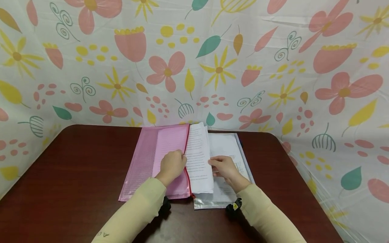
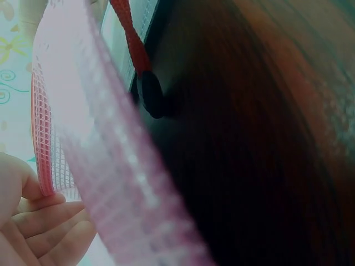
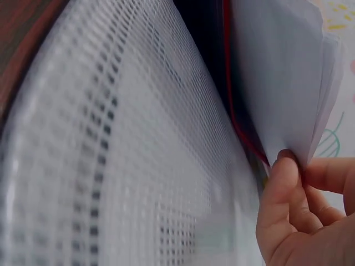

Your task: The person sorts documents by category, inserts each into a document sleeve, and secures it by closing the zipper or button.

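A pink mesh zipper pouch (image 1: 138, 168) lies on the table with its red-zippered side facing right. My left hand (image 1: 173, 164) pinches the pouch's zippered edge, and in the left wrist view thumb and fingers (image 2: 50, 221) hold the mesh. A stack of printed papers (image 1: 199, 162) is partly inside the pouch and sticks out to the right. My right hand (image 1: 225, 167) pinches the right edge of the papers; the right wrist view shows the sheets (image 3: 283, 72) between thumb and fingers. Beneath the papers' right side lies a clear mesh pouch (image 1: 225, 143) with printed sheets in it.
The dark brown table (image 1: 70, 168) carries both pouches near its back edge. Behind and beside it hangs a white floral curtain (image 1: 194, 67). A dark zipper pull (image 2: 150, 94) hangs at the pink pouch's near corner.
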Tool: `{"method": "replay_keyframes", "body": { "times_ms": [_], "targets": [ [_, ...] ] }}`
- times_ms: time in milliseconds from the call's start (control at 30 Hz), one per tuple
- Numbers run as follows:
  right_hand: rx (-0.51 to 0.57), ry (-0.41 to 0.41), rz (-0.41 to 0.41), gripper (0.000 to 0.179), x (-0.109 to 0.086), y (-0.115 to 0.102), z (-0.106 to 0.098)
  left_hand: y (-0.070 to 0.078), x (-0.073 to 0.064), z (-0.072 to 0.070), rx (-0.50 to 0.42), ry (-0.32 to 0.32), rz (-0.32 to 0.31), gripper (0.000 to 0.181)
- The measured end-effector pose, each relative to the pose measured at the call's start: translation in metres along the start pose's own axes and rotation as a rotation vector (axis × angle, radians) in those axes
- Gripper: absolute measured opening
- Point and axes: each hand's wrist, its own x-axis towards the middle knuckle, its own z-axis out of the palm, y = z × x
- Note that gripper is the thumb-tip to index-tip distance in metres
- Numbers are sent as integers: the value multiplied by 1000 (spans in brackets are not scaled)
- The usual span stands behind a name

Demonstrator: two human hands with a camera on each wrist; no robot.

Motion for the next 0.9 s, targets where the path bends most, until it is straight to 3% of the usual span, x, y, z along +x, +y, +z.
{"method": "replay_keyframes", "body": {
  "times_ms": [900],
  "targets": [
    [43,-8,-22,26,1,-8,39,1,0,-11,-34,56,18,25]
  ]
}}
